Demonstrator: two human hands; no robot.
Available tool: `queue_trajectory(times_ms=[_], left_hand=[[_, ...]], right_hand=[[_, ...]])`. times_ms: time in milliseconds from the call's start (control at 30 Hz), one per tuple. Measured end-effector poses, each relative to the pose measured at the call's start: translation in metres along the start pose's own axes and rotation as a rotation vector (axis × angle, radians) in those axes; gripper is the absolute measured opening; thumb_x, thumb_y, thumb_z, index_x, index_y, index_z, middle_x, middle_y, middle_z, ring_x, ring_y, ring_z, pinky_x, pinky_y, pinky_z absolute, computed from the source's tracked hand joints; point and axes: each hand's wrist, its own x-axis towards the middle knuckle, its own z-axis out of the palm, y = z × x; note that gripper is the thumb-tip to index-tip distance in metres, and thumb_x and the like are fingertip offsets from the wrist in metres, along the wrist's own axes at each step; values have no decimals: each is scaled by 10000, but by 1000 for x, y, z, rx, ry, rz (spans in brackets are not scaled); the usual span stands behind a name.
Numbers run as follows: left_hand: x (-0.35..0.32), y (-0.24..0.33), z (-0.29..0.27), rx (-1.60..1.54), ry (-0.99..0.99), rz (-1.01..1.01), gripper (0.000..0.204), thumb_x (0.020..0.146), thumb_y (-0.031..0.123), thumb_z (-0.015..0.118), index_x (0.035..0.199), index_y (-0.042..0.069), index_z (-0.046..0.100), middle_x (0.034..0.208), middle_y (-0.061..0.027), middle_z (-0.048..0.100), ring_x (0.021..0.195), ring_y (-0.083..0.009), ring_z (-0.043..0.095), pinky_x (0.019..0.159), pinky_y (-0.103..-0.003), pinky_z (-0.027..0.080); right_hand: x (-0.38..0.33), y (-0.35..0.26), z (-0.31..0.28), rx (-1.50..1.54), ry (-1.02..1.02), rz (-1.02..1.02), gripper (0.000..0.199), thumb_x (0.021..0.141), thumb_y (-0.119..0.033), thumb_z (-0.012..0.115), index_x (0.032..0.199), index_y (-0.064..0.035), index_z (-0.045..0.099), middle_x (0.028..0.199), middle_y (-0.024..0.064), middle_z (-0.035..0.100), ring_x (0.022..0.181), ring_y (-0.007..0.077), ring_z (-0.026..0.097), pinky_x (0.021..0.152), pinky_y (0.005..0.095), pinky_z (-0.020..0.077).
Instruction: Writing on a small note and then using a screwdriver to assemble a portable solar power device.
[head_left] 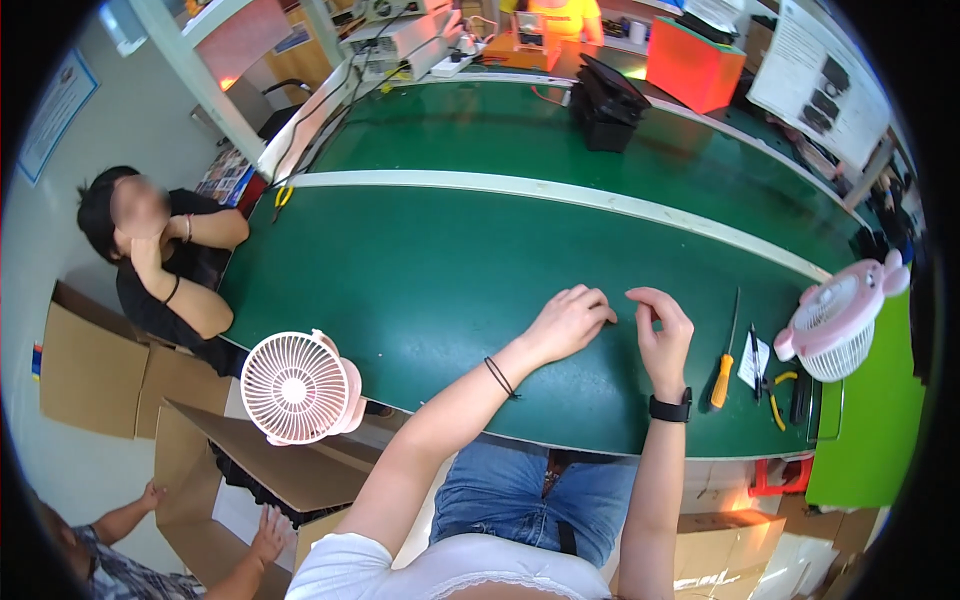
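Note:
My left hand (568,322) rests over the green tabletop (430,280), its fingers loosely bent and a little apart, with nothing visible in them. Facing it across a small gap is my right hand (665,335). Its fingers curve inward, apart from the thumb, and it holds nothing I can see. A screwdriver (721,380) with a yellow-orange handle lies to the right of my right hand. Beyond it are a white paper slip (752,364), a dark pen-like tool (756,345) and yellow-handled pliers (776,405).
A pink fan (292,390) stands at the table's left front edge; another pink fan (838,318) is at the right. A seated person (180,260) leans on the left edge. Another person's hand (268,535) is at an open carton (270,450). Black trays (607,105) sit beyond the white divider (520,190).

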Motion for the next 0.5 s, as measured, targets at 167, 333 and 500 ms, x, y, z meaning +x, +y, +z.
queue_trajectory(times_ms=[167, 333, 500], left_hand=[[-5, 5, 3, 123, -63, 28, 145, 855, 123, 683, 999, 131, 699, 1020, -33, 614, 1012, -242, 598, 877, -388, 521], [-5, 6, 0, 118, -84, 34, 152, 850, 118, 687, 1001, 125, 698, 1047, -33, 630, 1019, -238, 620, 860, -387, 540], [3, 6, -8, -75, -40, -216, 107, 892, 126, 672, 985, 107, 722, 1051, -38, 690, 983, -281, 663, 835, -403, 563]], right_hand=[[-18, 35, 31, 111, 8, 95, 151, 858, 61, 661, 938, -45, 734, 944, 89, 743, 639, 149, 648, 575, 275, 519], [-21, 26, 21, 24, -5, 83, 154, 853, 53, 666, 930, -60, 736, 938, 82, 747, 645, 164, 659, 574, 279, 522], [-18, 19, 20, 37, -15, 76, 172, 830, 46, 671, 918, -83, 743, 958, 100, 753, 745, 241, 726, 632, 327, 568]])
